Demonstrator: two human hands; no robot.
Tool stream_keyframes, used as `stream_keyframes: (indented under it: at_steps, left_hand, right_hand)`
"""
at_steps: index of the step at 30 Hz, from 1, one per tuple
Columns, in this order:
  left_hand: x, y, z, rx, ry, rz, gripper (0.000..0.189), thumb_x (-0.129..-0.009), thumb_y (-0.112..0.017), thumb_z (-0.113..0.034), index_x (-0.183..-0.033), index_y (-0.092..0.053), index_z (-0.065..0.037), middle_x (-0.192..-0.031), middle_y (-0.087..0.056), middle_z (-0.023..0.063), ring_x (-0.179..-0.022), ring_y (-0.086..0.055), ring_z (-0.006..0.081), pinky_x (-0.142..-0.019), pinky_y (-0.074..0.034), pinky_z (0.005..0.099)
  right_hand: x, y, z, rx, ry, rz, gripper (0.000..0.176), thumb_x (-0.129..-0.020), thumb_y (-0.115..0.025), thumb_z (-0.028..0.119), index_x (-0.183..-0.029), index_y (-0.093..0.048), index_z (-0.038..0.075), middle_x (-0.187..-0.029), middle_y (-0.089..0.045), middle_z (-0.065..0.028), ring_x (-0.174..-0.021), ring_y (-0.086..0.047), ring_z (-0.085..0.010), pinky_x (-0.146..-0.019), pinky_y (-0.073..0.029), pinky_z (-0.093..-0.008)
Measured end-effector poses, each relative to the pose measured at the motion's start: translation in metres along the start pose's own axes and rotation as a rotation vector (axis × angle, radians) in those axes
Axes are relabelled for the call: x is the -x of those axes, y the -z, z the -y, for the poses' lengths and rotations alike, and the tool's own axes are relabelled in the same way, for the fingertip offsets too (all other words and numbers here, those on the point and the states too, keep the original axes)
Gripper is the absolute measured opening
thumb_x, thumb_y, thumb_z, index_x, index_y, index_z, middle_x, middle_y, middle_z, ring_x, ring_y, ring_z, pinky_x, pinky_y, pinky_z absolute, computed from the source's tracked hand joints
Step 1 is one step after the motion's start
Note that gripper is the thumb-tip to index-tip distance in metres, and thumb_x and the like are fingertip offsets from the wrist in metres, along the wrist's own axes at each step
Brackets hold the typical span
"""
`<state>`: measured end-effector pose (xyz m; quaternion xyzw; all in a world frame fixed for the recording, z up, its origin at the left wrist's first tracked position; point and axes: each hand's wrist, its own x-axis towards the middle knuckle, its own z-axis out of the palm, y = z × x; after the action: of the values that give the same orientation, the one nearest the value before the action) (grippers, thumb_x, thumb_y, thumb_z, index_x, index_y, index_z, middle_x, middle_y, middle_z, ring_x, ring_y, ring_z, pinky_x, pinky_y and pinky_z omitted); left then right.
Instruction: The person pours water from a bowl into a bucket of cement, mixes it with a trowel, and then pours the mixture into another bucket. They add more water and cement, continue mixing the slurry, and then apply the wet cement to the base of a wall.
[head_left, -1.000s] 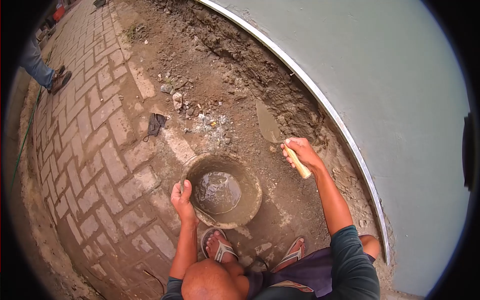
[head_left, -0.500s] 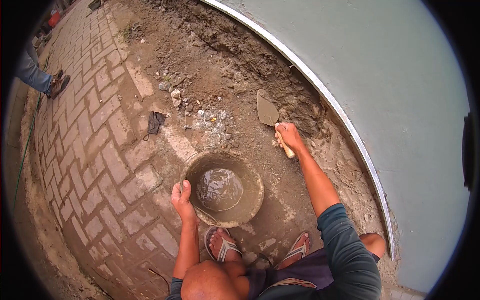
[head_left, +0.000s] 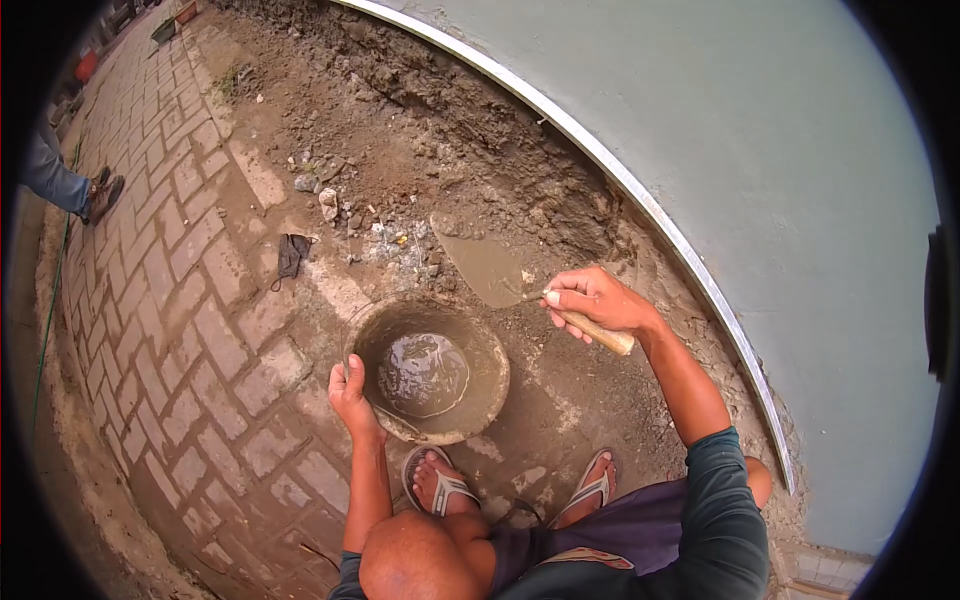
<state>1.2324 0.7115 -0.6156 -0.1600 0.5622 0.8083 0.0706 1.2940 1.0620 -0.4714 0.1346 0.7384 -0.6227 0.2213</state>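
My left hand (head_left: 352, 398) grips the left rim of a round bucket (head_left: 490, 385), its thumb inside the wall. Wet grey mortar (head_left: 424, 374) with a shiny surface lies in the bottom of the bucket. Closed round the wooden handle of a pointed trowel (head_left: 484, 265), my right hand (head_left: 598, 302) is up and to the right of the bucket. The trowel's blade points up and left, coated with grey mortar, and overlaps the soil beyond the bucket in this view.
A metal strip (head_left: 640, 195) edges the smooth grey wall (head_left: 780, 200) on the right. Loose soil and stones (head_left: 330, 200) lie ahead, beside a black cloth (head_left: 292, 257). Brick paving (head_left: 200, 340) covers the left, where another person's leg (head_left: 60, 180) shows. My sandalled feet (head_left: 590, 487) stand behind the bucket.
My right hand has brought the trowel nearer to me and lower, with its blade swung to point further left. The left hand keeps hold of the bucket's rim. The view has shifted slightly.
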Motion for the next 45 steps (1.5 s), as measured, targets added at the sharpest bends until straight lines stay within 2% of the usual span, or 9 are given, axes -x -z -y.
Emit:
stream_keyframes:
  at_steps: [4, 8, 11, 15, 20, 31, 37, 39, 45]
  left_hand:
    - [-0.003, -0.001, 0.002, -0.001, -0.009, 0.0, 0.027, -0.096, -0.069, -0.029, -0.082, -0.052, -0.012, -0.078, -0.05, -0.0064, -0.072, -0.044, 0.0054, -0.067, -0.037, 0.0231]
    - [0.004, -0.004, -0.001, 0.035, 0.006, -0.004, 0.028, -0.095, -0.069, -0.029, -0.081, -0.052, -0.012, -0.078, -0.05, -0.0066, -0.072, -0.043, 0.0053, -0.067, -0.037, 0.0229]
    - [-0.004, 0.0, 0.001, 0.064, -0.013, -0.009, 0.027, -0.095, -0.069, -0.029, -0.081, -0.053, -0.012, -0.078, -0.049, -0.0068, -0.072, -0.042, 0.0053, -0.067, -0.036, 0.0227]
    - [-0.002, 0.0, 0.004, 0.031, -0.008, 0.003, 0.028, -0.095, -0.07, -0.029, -0.08, -0.052, -0.013, -0.078, -0.048, -0.0073, -0.073, -0.041, 0.005, -0.067, -0.034, 0.0224]
    - [0.0, 0.001, -0.001, -0.054, -0.01, -0.034, 0.028, -0.095, -0.069, -0.03, -0.081, -0.052, -0.013, -0.078, -0.047, -0.0077, -0.072, -0.039, 0.0049, -0.066, -0.033, 0.0221]
    - [-0.002, 0.009, 0.004, -0.022, 0.032, 0.01, 0.025, -0.096, -0.068, -0.029, -0.095, -0.054, -0.008, -0.09, -0.056, -0.0016, -0.081, -0.052, 0.0079, -0.072, -0.044, 0.0242]
    - [0.002, 0.009, 0.002, 0.078, 0.071, 0.014, 0.024, -0.097, -0.067, -0.026, -0.089, -0.052, -0.009, -0.088, -0.057, -0.0015, -0.076, -0.053, 0.0078, -0.067, -0.044, 0.0242]
    - [-0.005, 0.018, 0.01, 0.019, 0.051, 0.045, 0.022, -0.101, -0.06, -0.027, -0.105, -0.061, -0.005, -0.099, -0.068, 0.0038, -0.084, -0.064, 0.0119, -0.074, -0.051, 0.0271]
    - [-0.001, 0.015, 0.007, 0.031, 0.044, 0.05, 0.026, -0.098, -0.064, -0.03, -0.104, -0.06, -0.005, -0.098, -0.067, 0.0033, -0.085, -0.063, 0.0118, -0.076, -0.05, 0.027]
  right_hand:
    - [-0.016, 0.021, 0.019, -0.167, -0.03, 0.095, 0.034, -0.1, -0.059, 0.033, -0.103, -0.064, 0.0, -0.077, -0.065, -0.0039, -0.056, -0.059, -0.007, -0.044, -0.048, -0.0223]
    - [-0.042, 0.053, -0.015, -0.423, 0.198, -0.314, 0.035, -0.101, -0.057, 0.034, -0.103, -0.061, -0.001, -0.074, -0.061, -0.0026, -0.052, -0.055, -0.0067, -0.041, -0.047, -0.0204]
    - [0.0, 0.033, -0.034, -0.318, 0.253, -0.388, 0.035, -0.101, -0.056, 0.034, -0.103, -0.061, -0.001, -0.073, -0.06, -0.0026, -0.052, -0.054, -0.0073, -0.041, -0.046, -0.0209]
    - [0.004, 0.016, -0.067, -0.237, 0.078, -0.342, 0.032, -0.1, -0.056, 0.031, -0.101, -0.061, 0.0, -0.073, -0.06, -0.0036, -0.054, -0.055, -0.0083, -0.042, -0.046, -0.0231]
    - [-0.057, 0.016, -0.105, -0.114, -0.168, -0.245, 0.029, -0.1, -0.055, 0.029, -0.097, -0.06, 0.001, -0.073, -0.06, -0.0031, -0.054, -0.054, -0.0099, -0.043, -0.045, -0.0258]
    - [-0.179, 0.017, -0.132, -0.742, -0.076, -0.265, 0.031, -0.1, -0.058, 0.031, -0.096, -0.06, 0.0, -0.073, -0.06, -0.005, -0.056, -0.057, -0.0136, -0.043, -0.047, -0.0261]
    - [-0.156, -0.001, -0.168, -0.815, 0.007, -0.35, 0.032, -0.1, -0.058, 0.032, -0.101, -0.06, -0.001, -0.074, -0.06, -0.0052, -0.054, -0.055, -0.0133, -0.043, -0.046, -0.026]
    - [-0.145, 0.001, -0.174, -0.827, 0.003, -0.348, 0.033, -0.1, -0.058, 0.032, -0.101, -0.06, -0.001, -0.074, -0.06, -0.0052, -0.054, -0.055, -0.0131, -0.043, -0.045, -0.026]
    - [-0.117, 0.019, -0.174, -0.763, -0.077, -0.345, 0.032, -0.099, -0.06, 0.032, -0.099, -0.061, 0.0, -0.073, -0.06, -0.0049, -0.054, -0.055, -0.0127, -0.043, -0.045, -0.0257]
